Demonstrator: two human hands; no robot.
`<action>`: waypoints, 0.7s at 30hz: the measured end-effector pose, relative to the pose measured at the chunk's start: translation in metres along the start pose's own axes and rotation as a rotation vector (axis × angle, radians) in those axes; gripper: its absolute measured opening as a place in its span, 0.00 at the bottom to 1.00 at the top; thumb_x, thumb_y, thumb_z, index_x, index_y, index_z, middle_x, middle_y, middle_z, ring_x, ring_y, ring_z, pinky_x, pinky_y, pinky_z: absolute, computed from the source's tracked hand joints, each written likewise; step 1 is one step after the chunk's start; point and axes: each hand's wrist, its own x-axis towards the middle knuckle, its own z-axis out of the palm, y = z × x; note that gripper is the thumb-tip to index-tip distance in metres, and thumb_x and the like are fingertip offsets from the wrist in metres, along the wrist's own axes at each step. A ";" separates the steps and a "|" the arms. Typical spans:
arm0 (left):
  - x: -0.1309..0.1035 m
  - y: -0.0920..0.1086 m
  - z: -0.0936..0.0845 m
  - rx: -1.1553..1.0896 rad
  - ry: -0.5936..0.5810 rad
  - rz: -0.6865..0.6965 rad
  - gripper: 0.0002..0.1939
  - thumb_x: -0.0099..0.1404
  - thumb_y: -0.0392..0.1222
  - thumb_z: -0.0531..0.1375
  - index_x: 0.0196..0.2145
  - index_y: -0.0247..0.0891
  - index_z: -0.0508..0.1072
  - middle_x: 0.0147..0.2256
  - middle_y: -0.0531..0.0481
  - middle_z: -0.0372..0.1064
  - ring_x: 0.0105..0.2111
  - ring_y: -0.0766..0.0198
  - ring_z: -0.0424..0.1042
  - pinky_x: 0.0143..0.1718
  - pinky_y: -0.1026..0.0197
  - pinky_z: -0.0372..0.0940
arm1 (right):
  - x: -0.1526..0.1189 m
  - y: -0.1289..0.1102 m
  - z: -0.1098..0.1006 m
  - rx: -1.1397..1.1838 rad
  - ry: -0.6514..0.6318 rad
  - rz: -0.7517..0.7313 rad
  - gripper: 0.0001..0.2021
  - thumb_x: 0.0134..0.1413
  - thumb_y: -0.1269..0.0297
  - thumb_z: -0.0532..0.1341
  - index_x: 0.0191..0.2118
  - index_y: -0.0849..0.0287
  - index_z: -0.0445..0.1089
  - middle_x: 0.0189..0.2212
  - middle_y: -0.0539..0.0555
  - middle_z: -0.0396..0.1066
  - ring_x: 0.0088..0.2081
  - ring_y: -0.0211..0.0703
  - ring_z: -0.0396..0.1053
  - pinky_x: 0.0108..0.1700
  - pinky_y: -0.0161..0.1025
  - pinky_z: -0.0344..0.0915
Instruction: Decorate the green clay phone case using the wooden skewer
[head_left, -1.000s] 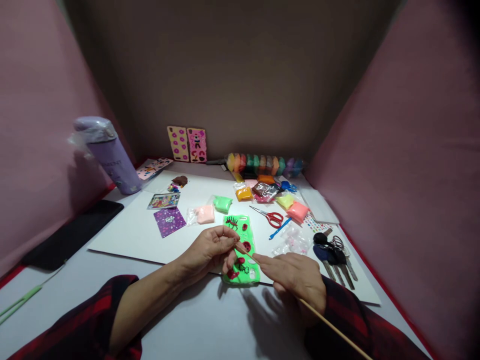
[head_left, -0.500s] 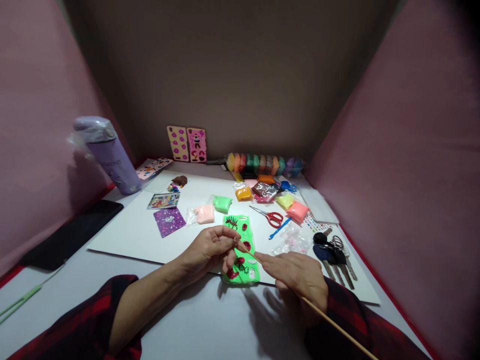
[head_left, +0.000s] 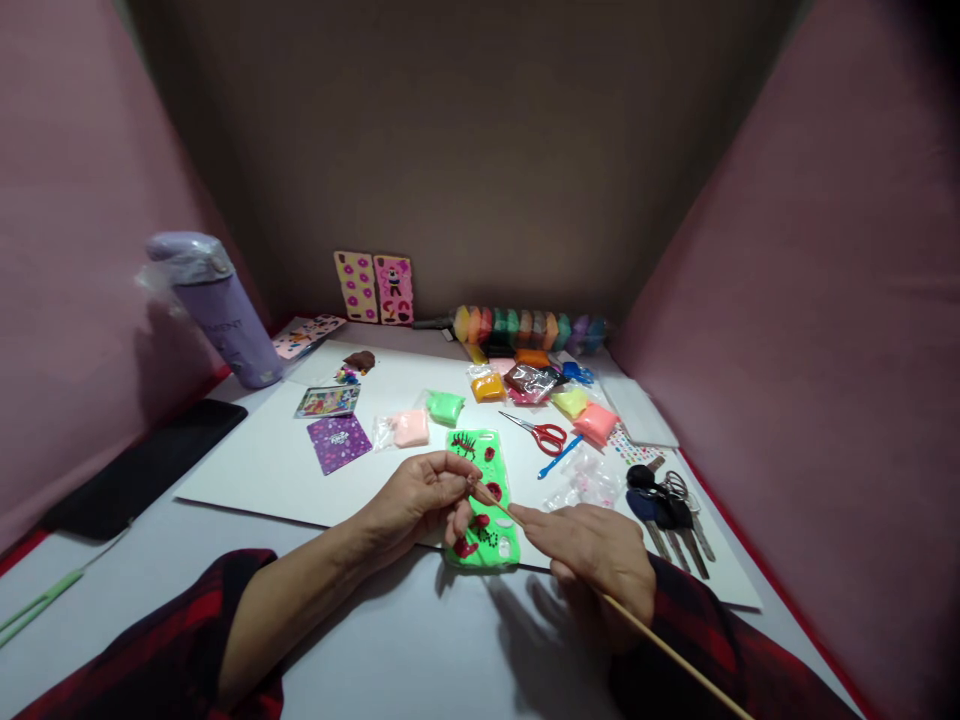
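Note:
Closed round a thin wooden stick [head_left: 667, 645], my right hand [head_left: 592, 550] holds it slanting, its far end up by my left fingertips. My left hand [head_left: 424, 495] pinches a small brown piece, perhaps clay, at the stick's tip; the fingers hide most of it. Behind and below both hands lies a bright green phone case [head_left: 480, 445] decorated with red and dark shapes, partly covered by my left fingers. Red-handled scissors [head_left: 547, 437] and a blue modelling tool [head_left: 560, 458] rest just beyond my right hand.
Packets of coloured clay [head_left: 532, 380] crowd the back of the white board [head_left: 262, 480]. A key bunch [head_left: 671, 510] lies at right, near a clear plastic bag [head_left: 589, 480]. A purple bottle [head_left: 225, 320] stands at left beside a black phone [head_left: 142, 470]. Two decorated cases [head_left: 373, 290] lean at the back.

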 end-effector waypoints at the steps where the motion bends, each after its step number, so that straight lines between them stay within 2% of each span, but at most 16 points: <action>1: 0.000 0.000 0.000 0.003 0.002 -0.002 0.10 0.59 0.40 0.63 0.35 0.32 0.67 0.30 0.44 0.75 0.14 0.72 0.66 0.16 0.68 0.60 | 0.001 0.000 0.000 -0.004 -0.003 -0.001 0.15 0.63 0.65 0.47 0.49 0.62 0.66 0.42 0.59 0.75 0.31 0.39 0.73 0.27 0.37 0.67; 9: 0.000 0.001 0.002 0.011 0.009 0.013 0.11 0.57 0.41 0.64 0.34 0.32 0.67 0.31 0.44 0.74 0.15 0.72 0.66 0.16 0.69 0.61 | 0.000 -0.001 -0.002 0.007 -0.004 0.001 0.14 0.63 0.64 0.47 0.47 0.61 0.66 0.42 0.60 0.75 0.31 0.40 0.73 0.27 0.37 0.67; 12: 0.000 0.001 0.002 0.010 0.007 0.020 0.13 0.56 0.41 0.65 0.34 0.32 0.67 0.30 0.45 0.74 0.15 0.72 0.66 0.17 0.68 0.62 | 0.000 -0.003 -0.004 0.009 -0.042 0.007 0.15 0.64 0.63 0.46 0.49 0.61 0.65 0.41 0.59 0.75 0.32 0.40 0.74 0.28 0.38 0.67; 17: 0.000 0.000 0.001 0.025 -0.008 0.010 0.12 0.57 0.42 0.64 0.35 0.32 0.67 0.25 0.48 0.73 0.15 0.71 0.66 0.19 0.66 0.63 | 0.000 -0.001 -0.002 -0.008 -0.041 -0.003 0.15 0.64 0.63 0.46 0.49 0.61 0.65 0.42 0.59 0.75 0.32 0.40 0.74 0.28 0.37 0.68; 21: 0.000 -0.001 0.000 0.013 -0.014 0.000 0.13 0.57 0.42 0.64 0.35 0.32 0.67 0.25 0.47 0.73 0.14 0.71 0.66 0.19 0.67 0.63 | -0.001 0.000 -0.001 -0.006 -0.025 0.006 0.14 0.63 0.64 0.48 0.48 0.61 0.66 0.43 0.59 0.75 0.32 0.40 0.73 0.28 0.38 0.67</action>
